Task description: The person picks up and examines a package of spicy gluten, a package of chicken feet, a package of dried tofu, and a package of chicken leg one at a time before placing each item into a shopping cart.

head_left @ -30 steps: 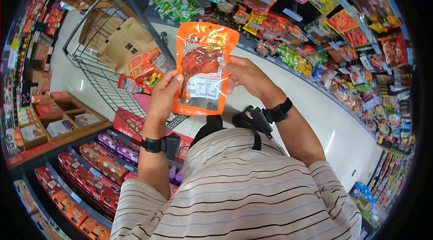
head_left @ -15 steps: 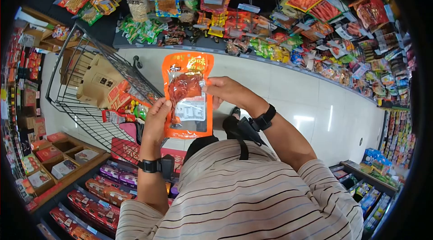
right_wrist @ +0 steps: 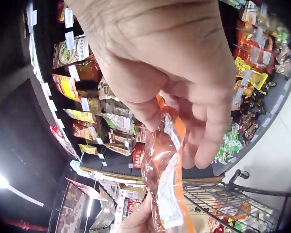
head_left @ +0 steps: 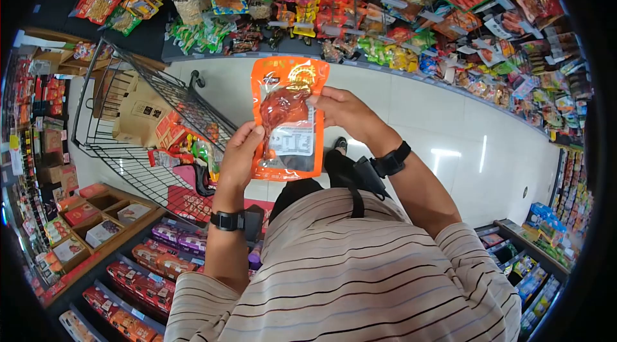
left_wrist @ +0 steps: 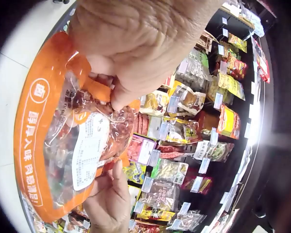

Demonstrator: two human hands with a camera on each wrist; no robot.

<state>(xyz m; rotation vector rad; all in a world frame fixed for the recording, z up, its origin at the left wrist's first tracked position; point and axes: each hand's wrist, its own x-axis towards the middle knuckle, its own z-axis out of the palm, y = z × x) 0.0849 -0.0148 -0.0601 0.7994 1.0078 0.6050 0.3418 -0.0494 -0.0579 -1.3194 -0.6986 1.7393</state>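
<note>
An orange-edged pouch of vacuum-packed meat (head_left: pixel 287 111) is held upright in front of the body, its clear window showing a dark red piece and a white label. My left hand (head_left: pixel 241 152) pinches its left edge, thumb on the face. On the opposite edge my right hand (head_left: pixel 350 114) pinches it a little higher up. In the left wrist view the pouch (left_wrist: pixel 53 131) shows orange borders with lettering, with the left hand (left_wrist: pixel 136 48) gripping its side. Seen edge-on in the right wrist view, the pouch (right_wrist: pixel 169 170) lies between the thumb and fingers of the right hand (right_wrist: pixel 169 73).
A wire shopping cart (head_left: pixel 128 162) stands at the left with a brown paper bag (head_left: pixel 138 114) and several snack packets inside. Hanging snack bags (head_left: pixel 347 14) line the shelf ahead. Boxed goods (head_left: pixel 141 284) fill a low shelf at lower left. Tiled floor (head_left: pixel 424 123) lies between.
The view has swung, bringing in more of the shelf and floor. Both hands keep hold of the pouch, which shifted down and left, then back up and right.
</note>
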